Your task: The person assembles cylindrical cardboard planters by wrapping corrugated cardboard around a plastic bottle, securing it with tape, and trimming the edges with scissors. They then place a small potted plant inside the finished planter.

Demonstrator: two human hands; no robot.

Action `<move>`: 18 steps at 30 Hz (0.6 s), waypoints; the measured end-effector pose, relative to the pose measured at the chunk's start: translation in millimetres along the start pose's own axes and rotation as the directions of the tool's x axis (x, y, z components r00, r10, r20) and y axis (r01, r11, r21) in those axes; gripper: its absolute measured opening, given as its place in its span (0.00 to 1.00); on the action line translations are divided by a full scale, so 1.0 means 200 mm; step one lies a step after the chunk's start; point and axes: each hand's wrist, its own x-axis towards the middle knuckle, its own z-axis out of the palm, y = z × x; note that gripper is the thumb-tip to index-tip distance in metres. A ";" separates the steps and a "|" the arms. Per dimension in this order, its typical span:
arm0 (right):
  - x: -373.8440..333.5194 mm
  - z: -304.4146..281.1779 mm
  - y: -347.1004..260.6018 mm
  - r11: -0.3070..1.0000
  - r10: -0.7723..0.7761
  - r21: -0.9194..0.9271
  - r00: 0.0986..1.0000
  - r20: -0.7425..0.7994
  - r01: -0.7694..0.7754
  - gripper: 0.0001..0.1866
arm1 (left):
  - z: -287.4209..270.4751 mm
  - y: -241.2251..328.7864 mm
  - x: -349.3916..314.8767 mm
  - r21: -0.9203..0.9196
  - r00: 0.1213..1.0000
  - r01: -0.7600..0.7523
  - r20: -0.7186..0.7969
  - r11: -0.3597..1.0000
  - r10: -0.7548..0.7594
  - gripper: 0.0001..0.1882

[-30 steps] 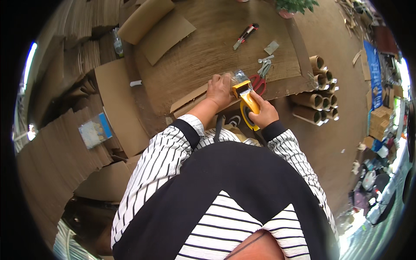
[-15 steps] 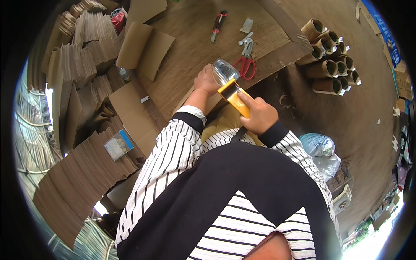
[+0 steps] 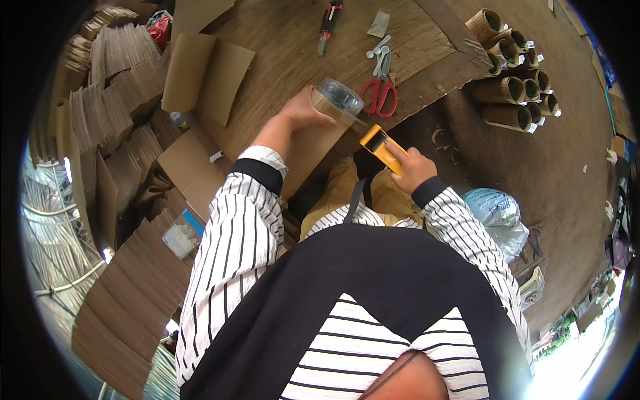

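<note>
Clearly, the left hand [image 3: 303,110] has its thumb parted from the other fingers, and together they clasp the cardboard sheet [image 3: 313,148] where it curves round a clear jar [image 3: 342,95], at two o'clock from the knuckles. The right hand [image 3: 416,171] has its fingers clamped on a yellow tape dispenser [image 3: 385,148], whose head points to ten o'clock. Something thin and clear seems to bridge dispenser and jar, though blur makes it hard to be sure.

If that is tape, an uneven pull from the right hand could make it wrinkle or stick to itself. Should the left thumb slacken, the round jar might roll and the cardboard spring loose. The dispenser's cutting edge, at about five o'clock from the jar, could nick a finger if the hands meet carelessly. The red scissors [image 3: 380,98], close by the jar at three o'clock, might get knocked; the box cutter [image 3: 329,27], at twelve, lies well apart, as do the cardboard tubes [image 3: 513,83], at one to two o'clock from the right hand.

Compared with half a second ago, the dispenser is farther from the jar, the left thumb is spread wider, and more cardboard shows towards seven o'clock.
</note>
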 end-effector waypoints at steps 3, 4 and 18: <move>0.21 0.06 -0.09 1.000 -0.012 -0.002 1.000 0.001 0.012 0.38 | -0.13 -0.18 0.16 -0.261 0.976 0.004 0.212 0.965 0.054 0.51; 0.27 0.06 -0.15 1.000 -0.026 0.009 1.000 -0.010 0.026 0.38 | -0.16 -0.26 0.20 -0.349 0.963 0.052 0.265 0.936 0.045 0.47; 0.83 -0.14 -0.66 0.986 -0.003 0.164 1.000 -0.017 0.006 0.36 | -0.17 -0.21 0.10 0.376 0.864 0.115 -0.495 0.920 0.094 0.66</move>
